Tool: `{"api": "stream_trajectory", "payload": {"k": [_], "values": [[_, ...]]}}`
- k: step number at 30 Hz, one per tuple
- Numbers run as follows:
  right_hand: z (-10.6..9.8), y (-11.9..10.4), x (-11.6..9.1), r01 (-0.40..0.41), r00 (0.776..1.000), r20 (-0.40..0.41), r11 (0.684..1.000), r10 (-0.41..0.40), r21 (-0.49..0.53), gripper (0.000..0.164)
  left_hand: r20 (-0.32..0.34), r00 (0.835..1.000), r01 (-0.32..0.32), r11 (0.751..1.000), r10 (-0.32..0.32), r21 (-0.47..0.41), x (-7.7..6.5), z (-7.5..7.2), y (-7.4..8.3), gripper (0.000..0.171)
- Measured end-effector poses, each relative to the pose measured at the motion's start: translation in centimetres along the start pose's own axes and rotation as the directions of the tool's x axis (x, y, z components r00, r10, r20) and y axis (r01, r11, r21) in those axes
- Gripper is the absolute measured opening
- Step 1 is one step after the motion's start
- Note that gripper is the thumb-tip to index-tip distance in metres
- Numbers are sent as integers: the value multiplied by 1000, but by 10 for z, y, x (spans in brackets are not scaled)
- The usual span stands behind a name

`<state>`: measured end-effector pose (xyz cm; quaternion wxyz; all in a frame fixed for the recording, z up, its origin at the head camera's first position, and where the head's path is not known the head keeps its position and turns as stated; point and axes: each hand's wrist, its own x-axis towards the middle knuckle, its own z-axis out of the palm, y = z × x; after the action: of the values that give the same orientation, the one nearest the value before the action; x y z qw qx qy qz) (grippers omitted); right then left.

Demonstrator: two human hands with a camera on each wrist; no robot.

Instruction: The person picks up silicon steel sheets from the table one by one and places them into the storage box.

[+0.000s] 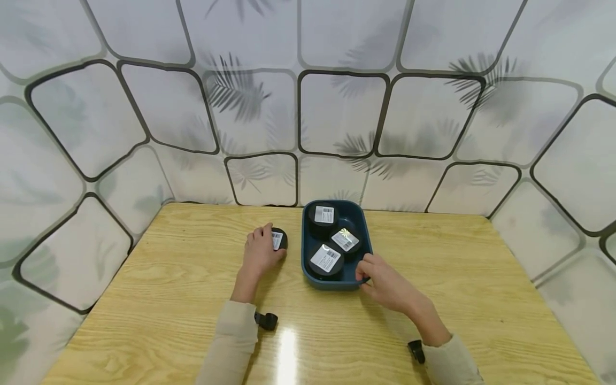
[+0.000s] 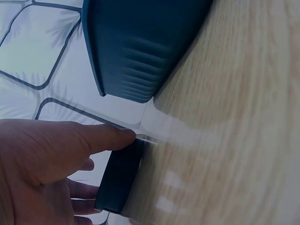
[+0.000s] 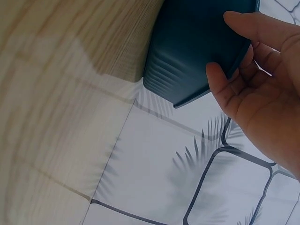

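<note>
Your left hand (image 1: 260, 250) closes its grip on a round black white-labelled tin (image 1: 278, 239) on the wooden worktop (image 1: 168, 278), your right hand (image 1: 383, 282) pinches the dark blue plastic tray (image 1: 308, 270) holding three similar tins (image 1: 325, 260), print unreadable.

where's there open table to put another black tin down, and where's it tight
Bare wood lies right of the blue tray out to the table edge, left of the left hand toward the wall, and along the near edge between the forearms. It is tight inside the tray, with three black tins, and in the narrow strip between the tray and the loose tin under the left hand.
</note>
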<state>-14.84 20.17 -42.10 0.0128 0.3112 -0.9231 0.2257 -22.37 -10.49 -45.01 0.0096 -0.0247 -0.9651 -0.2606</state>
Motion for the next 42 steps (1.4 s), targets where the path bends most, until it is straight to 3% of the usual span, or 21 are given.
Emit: {"api": "stream_trajectory", "payload": {"k": [15,25,42], "values": [[-1,0,1,2,1000,5,1000,-2,-14,27,30,1000,2,1000,-2,-11,-5,-3,2,81],[1,1,0,-8,1000,9,1000,8,-11,28,76,997,4,1000,-6,28,-6,-9,-2,87],[-2,-1,1,-16,1000,9,1000,16,-8,27,36,999,42,999,-41,-29,-3,-15,-7,94]]}}
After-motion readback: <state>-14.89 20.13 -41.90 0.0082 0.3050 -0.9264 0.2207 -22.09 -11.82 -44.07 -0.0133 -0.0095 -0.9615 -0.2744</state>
